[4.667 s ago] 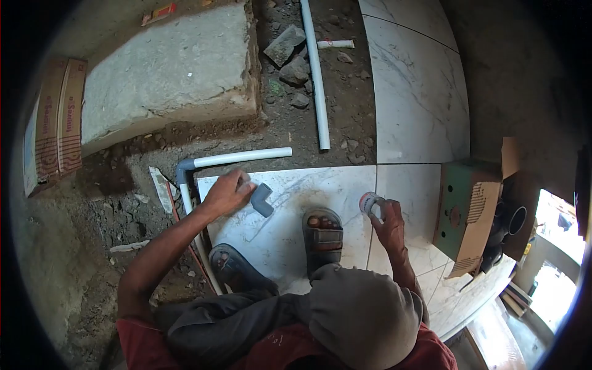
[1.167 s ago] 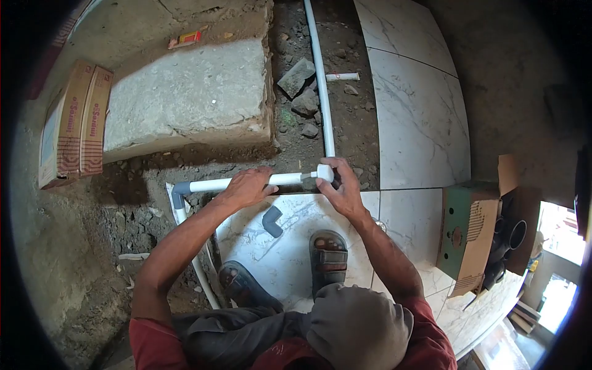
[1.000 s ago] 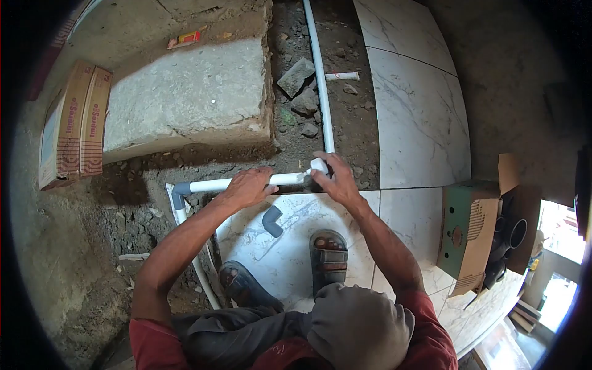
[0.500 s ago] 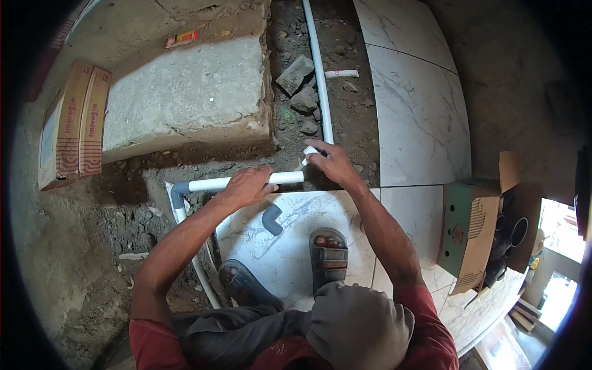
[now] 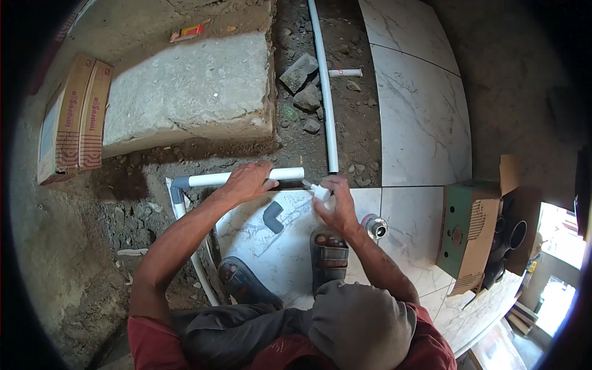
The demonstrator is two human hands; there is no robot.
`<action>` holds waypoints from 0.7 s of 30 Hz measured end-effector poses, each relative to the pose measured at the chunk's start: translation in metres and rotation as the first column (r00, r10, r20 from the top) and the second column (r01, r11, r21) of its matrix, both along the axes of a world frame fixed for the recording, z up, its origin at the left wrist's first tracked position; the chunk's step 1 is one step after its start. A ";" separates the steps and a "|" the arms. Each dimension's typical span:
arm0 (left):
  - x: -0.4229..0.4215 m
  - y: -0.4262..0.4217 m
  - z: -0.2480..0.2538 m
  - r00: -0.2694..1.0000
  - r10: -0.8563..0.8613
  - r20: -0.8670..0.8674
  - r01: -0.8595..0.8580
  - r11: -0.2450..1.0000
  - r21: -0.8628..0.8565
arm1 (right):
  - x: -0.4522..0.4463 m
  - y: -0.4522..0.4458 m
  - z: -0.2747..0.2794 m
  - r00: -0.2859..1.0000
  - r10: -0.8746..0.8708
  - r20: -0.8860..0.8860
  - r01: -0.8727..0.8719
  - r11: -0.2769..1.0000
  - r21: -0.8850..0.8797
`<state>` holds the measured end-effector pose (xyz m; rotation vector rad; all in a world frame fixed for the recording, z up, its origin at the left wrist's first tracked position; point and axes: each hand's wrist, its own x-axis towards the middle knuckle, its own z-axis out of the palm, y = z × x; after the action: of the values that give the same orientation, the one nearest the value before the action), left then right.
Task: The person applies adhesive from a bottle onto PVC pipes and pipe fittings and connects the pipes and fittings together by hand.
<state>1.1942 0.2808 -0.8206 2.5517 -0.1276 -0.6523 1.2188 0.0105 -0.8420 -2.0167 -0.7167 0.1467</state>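
My left hand [image 5: 248,181] is closed round the short white pipe [image 5: 203,180], near its free right end. That pipe joins a grey elbow [image 5: 179,182] at its left, from which another white pipe runs down. In my right hand [image 5: 336,201] is a white cap with a small applicator [image 5: 320,190], its tip just right of the pipe's open end and apart from it. A loose grey elbow [image 5: 272,217] lies on the white tile below my left hand. An open can [image 5: 375,227] stands on the tile beside my right forearm.
A long white pipe [image 5: 325,92] lies in the dirt trench beside stones [image 5: 300,71]. To the left are a concrete slab [image 5: 191,89] and cardboard boxes [image 5: 79,117]. On the right, an open carton [image 5: 472,225] holds black fittings [image 5: 515,233]. My sandalled feet rest on the tiles.
My right hand has moved down and slightly right with the white cap, from above the pipe end to beside and below it. The can now shows by my forearm. My left hand stays on the pipe.
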 end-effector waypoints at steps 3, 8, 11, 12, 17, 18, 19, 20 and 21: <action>-0.002 -0.002 -0.005 1.000 0.002 0.016 -0.003 1.000 0.014 | -0.015 0.009 0.003 0.995 -0.054 0.079 0.048 0.996 0.078; 0.000 -0.001 -0.001 1.000 0.014 0.027 -0.013 0.999 -0.039 | -0.017 0.009 -0.027 0.998 -0.057 0.003 0.057 0.998 -0.039; -0.002 -0.001 -0.004 1.000 0.026 0.017 -0.025 0.998 -0.053 | -0.014 0.006 -0.036 0.989 -0.144 -0.043 0.141 0.988 -0.066; -0.003 -0.002 -0.003 0.999 0.035 0.023 -0.034 0.998 -0.061 | -0.013 0.009 -0.036 0.977 -0.147 -0.154 0.144 0.989 -0.030; -0.003 0.001 -0.007 0.999 0.037 0.024 -0.036 0.999 -0.040 | -0.030 0.022 -0.018 0.707 -0.001 -0.707 0.373 0.850 0.372; -0.003 0.001 -0.006 0.999 0.038 0.027 -0.037 0.998 -0.042 | -0.033 0.023 -0.012 0.765 -0.024 -0.644 0.375 0.829 0.415; -0.003 0.000 -0.005 0.999 0.039 0.027 -0.038 0.998 -0.043 | -0.034 0.024 -0.009 0.817 -0.051 -0.574 0.372 0.807 0.458; -0.003 -0.001 -0.003 0.999 0.038 0.018 -0.037 0.999 -0.040 | -0.032 0.021 -0.010 0.818 -0.051 -0.573 0.371 0.808 0.458; -0.003 -0.002 0.001 0.999 0.035 0.007 -0.035 0.999 -0.035 | -0.028 0.017 -0.010 0.866 -0.091 -0.491 0.295 0.887 0.356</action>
<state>1.1908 0.2788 -0.8197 2.5173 -0.0958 -0.6218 1.1908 0.0272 -0.8517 -1.5367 -0.2032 0.3129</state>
